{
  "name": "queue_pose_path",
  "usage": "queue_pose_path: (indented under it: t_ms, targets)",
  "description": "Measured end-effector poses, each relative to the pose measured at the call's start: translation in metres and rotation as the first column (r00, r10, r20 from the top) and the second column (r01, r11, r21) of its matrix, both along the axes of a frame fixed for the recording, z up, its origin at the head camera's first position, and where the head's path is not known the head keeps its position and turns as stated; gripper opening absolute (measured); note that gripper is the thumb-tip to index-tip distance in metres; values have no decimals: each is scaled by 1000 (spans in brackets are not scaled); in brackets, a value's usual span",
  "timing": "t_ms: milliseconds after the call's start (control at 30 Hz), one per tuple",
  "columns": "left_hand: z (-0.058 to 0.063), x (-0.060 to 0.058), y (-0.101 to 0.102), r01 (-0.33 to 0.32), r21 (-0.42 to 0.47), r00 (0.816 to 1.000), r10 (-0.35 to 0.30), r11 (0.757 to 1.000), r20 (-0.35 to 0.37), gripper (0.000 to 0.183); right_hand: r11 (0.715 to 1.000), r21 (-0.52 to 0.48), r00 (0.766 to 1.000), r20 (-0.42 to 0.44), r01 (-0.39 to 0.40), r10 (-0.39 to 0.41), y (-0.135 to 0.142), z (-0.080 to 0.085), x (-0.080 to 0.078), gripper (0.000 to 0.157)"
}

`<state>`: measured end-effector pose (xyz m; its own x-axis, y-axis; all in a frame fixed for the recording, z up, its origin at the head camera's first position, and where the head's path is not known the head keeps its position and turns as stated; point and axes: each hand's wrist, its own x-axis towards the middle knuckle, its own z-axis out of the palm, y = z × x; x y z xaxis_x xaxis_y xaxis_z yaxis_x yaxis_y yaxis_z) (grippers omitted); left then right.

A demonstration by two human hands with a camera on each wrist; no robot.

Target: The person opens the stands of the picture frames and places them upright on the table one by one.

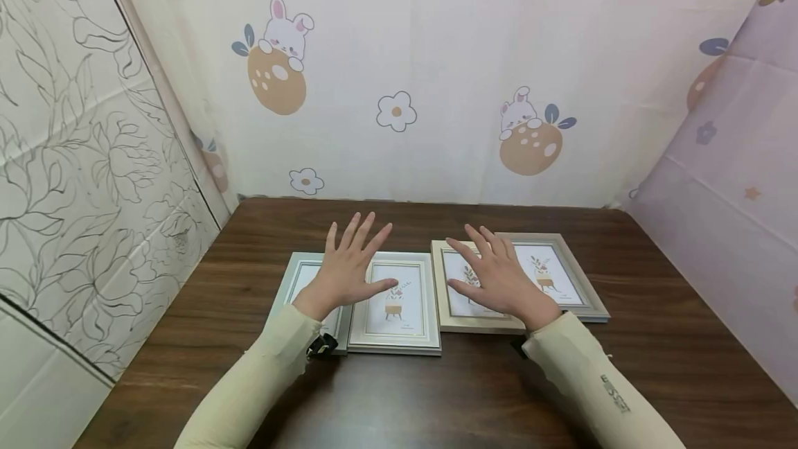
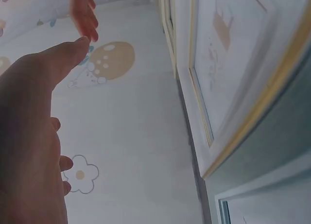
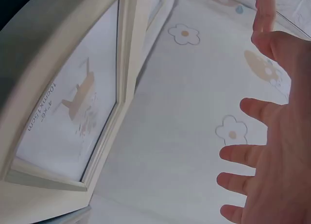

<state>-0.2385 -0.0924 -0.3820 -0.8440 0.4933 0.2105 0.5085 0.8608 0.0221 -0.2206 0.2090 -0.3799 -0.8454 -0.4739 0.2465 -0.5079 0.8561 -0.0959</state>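
My left hand (image 1: 346, 272), fingers spread and straight, hovers over a pale blue-grey picture frame (image 1: 289, 284) and a white picture frame (image 1: 433, 310). Its palm faces down, and it partly covers the blue-grey one. My right hand (image 1: 499, 272) is spread the same way above a cream picture frame (image 1: 440, 283) and a grey-beige picture frame (image 1: 576, 269), hiding where those two meet. Each frame lies flat, side by side with its neighbour; the visible prints show a plant in a stand. Both wrist views show gaps between the hands and the frames.
Beneath everything is a dark brown wooden table (image 1: 399, 400). A white curtain (image 1: 399, 40) with rabbit and flower prints hangs behind its far edge. To the left stands a wall panel (image 1: 81, 123) with line-drawn flowers; another printed curtain (image 1: 723, 179) borders the right side.
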Motion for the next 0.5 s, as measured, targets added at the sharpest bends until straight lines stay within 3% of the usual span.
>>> queue_pose_path:
  t_ms: [200,500]
  targets:
    - [1,-7,-13,-3,7,1000,3,1000,21,92,999,40,999,-31,-22,24,-9,-4,-9,67]
    - [-4,-21,-36,1,11,1000,-2,1000,22,85,996,55,997,30,-67,65,-27,-6,-18,66]
